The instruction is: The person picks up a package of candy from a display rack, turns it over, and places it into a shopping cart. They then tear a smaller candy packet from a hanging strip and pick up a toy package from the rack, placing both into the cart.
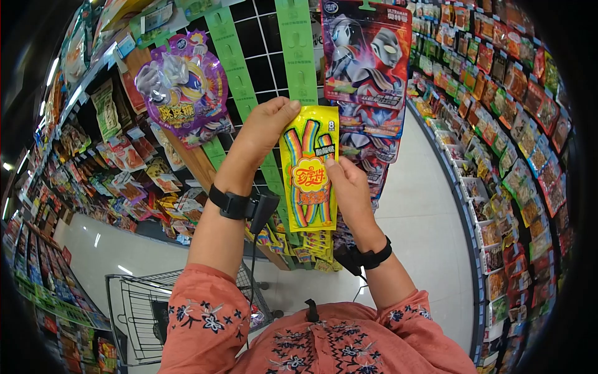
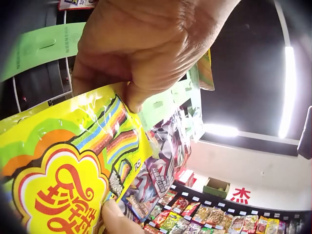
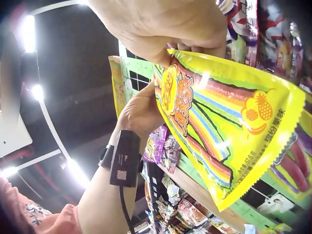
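Observation:
A yellow candy packet (image 1: 309, 168) with rainbow strips on it is held upright in front of the green hanging strips. At its top left corner the left hand (image 1: 268, 128) pinches it between thumb and fingers. The right hand (image 1: 352, 193) grips its right edge, thumb on the front. In the left wrist view the packet (image 2: 73, 161) lies below the left hand (image 2: 146, 44), with the right thumb at its edge. The right wrist view shows the right hand (image 3: 165, 24) on the packet (image 3: 219, 122), its lower end projecting beyond the hand.
A purple packet (image 1: 184, 87) hangs at the left, and red and silver Ultraman packets (image 1: 367, 68) hang at the right. More small yellow packets (image 1: 321, 249) hang below. A wire shopping cart (image 1: 140, 299) stands lower left. Stocked shelves (image 1: 498, 124) line the right side.

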A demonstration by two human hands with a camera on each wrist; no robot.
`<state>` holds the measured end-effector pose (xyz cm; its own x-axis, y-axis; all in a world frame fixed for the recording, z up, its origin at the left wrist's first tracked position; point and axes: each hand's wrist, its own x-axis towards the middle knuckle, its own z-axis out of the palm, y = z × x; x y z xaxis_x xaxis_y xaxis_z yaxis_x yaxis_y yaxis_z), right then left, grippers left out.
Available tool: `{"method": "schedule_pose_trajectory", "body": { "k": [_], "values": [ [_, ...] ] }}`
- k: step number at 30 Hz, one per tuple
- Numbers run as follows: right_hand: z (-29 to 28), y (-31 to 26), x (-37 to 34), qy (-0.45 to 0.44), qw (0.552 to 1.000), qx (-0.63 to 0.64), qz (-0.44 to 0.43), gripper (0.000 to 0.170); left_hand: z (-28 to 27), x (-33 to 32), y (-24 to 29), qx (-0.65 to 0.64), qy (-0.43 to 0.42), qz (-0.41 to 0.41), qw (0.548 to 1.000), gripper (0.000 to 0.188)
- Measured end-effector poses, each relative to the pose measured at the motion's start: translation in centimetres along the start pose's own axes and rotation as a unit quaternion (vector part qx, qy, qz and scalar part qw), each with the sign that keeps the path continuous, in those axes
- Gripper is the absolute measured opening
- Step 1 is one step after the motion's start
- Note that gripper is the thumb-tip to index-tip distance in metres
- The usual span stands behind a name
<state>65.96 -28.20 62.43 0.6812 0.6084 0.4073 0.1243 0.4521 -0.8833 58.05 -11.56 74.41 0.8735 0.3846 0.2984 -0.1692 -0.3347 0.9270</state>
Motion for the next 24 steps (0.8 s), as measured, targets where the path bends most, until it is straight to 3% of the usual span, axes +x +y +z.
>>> {"method": "schedule_pose_trajectory", "body": {
  "k": [8,14,17,24],
  "values": [
    [-0.2,-1.1,0.9,0.003,0.999,-0.029,-0.034,0.032,0.8,0.2,-0.8,0.107,0.086,0.083,0.987,0.035],
    [0.3,-1.9,1.0,0.008,1.0,-0.002,-0.025,0.027,0.7,-0.3,-0.1,0.02,0.035,0.03,0.999,0.033],
    [0.7,-2.3,0.7,0.015,1.0,0.019,-0.009,0.024,0.5,-0.8,1.2,0.079,0.024,-0.007,0.997,0.03],
    [0.6,-1.7,1.0,0.014,1.0,0.024,-0.014,0.023,0.4,-0.5,1.0,0.082,0.028,0.021,0.996,0.03]
  ]
}}
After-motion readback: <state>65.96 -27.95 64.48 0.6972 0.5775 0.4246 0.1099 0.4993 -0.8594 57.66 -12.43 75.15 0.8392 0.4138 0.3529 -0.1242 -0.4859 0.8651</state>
